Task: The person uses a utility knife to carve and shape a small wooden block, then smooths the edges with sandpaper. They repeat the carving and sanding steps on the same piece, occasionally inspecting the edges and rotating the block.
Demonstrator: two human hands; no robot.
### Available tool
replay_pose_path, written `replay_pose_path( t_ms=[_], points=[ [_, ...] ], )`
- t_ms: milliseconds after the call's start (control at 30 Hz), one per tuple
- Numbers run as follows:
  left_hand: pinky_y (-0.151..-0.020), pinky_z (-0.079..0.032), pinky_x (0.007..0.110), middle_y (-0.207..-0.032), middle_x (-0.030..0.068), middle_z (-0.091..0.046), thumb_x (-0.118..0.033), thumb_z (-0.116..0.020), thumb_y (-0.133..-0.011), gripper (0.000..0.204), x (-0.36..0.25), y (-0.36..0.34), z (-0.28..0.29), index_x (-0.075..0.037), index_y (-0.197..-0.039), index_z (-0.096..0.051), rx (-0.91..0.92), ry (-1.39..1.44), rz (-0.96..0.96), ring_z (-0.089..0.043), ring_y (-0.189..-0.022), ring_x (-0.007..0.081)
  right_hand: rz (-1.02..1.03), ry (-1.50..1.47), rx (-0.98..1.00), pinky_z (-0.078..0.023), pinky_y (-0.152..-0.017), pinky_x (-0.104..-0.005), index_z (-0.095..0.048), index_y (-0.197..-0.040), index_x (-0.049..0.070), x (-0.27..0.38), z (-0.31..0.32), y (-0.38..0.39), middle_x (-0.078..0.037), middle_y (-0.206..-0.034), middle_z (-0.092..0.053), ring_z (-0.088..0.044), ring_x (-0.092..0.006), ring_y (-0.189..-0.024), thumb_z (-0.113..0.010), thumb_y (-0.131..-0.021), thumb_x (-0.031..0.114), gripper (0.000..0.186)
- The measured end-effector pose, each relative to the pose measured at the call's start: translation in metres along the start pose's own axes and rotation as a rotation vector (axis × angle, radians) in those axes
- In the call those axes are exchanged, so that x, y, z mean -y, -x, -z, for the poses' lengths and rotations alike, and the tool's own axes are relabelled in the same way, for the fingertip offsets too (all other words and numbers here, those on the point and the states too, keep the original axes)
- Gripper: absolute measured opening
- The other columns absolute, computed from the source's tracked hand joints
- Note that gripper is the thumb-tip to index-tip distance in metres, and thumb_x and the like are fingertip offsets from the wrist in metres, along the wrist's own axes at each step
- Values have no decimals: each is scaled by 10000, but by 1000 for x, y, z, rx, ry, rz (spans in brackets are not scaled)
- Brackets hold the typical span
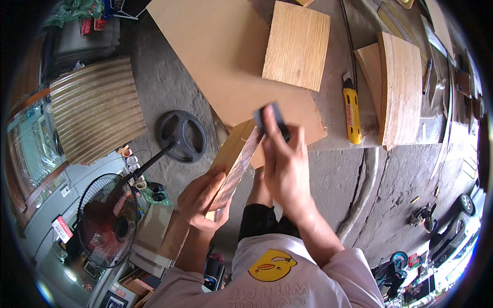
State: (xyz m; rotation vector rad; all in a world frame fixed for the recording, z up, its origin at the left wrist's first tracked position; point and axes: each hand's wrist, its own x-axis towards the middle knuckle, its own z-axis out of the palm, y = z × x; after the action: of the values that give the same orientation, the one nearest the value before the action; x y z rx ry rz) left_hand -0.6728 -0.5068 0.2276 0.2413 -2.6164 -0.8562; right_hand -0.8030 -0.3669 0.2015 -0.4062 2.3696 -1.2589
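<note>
My left hand (203, 200) is closed around the lower end of a wooden board (233, 164), which is tilted up and away from me. The board's narrow side, with dark streaks in its grain, faces my right hand. My right hand (287, 164) pinches a small dark grey piece of sandpaper (280, 120), blurred by motion, at the board's upper end. The thumb lies over the sandpaper, and the other fingers are partly hidden behind it. Beyond my hands, a square wooden block (298, 46) lies on a brown cardboard sheet (221, 56).
Right of the cardboard, a yellow utility knife (352, 115) lies on the table near curved wooden pieces (400, 87). A yellowish ruler (398, 23) is farther back. At left stand a pedestal fan (109, 220) with a round black base (182, 136) and a corrugated sheet (97, 110).
</note>
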Motion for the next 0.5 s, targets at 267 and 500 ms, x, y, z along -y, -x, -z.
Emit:
replay_pose_path(
  t_ms=[267, 500],
  points=[
    [-768, -629, 407, -1034, 195, -734, -17, -749, -741, 447, -2, -1, 2, 0, -1183, -678, 1, -9, -4, -742, -910, 356, 55, 89, -25, -483, -753, -453, -504, -1491, 190, -11, -5, -6, -173, -1038, -552, -579, -331, -852, -652, -902, 109, 612],
    [-775, -625, 392, -1029, 200, -731, -30, -746, -747, 432, -1, 1, -1, -2, -1173, -682, -1, 28, 54, -740, -924, 352, 92, 74, 85, -484, -837, -477, -529, -1471, 201, 0, 8, 13, -209, -1102, -555, -577, -387, -981, -696, -852, 83, 652]
  ],
)
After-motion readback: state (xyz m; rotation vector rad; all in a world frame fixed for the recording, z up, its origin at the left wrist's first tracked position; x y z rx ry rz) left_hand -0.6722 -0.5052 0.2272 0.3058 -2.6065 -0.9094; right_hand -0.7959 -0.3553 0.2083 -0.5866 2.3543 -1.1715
